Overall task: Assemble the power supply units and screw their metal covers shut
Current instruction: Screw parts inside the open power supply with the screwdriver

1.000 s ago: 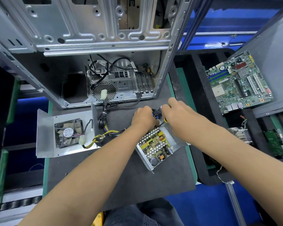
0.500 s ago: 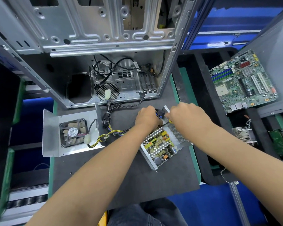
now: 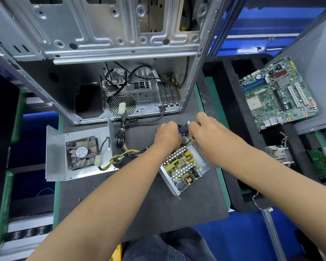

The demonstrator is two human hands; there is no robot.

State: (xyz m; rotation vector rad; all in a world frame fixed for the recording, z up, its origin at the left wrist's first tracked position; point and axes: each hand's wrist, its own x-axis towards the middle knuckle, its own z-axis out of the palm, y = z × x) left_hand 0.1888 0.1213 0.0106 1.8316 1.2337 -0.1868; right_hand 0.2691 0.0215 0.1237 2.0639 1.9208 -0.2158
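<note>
Working at the far end of the open power supply (image 3: 184,166), the left hand (image 3: 167,135) and right hand (image 3: 205,129) both pinch a small black plug (image 3: 183,127) between them. The wiring step seems underway. Next, likely seat it, then fetch the fan cover (image 3: 79,153), well left of the left hand.

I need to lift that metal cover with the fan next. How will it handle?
The cover is bent sheet metal, so probably stiff, with thin edges. The fan likely weights one side. Its yellow and black wires run toward the open supply, so they may tug.
</note>
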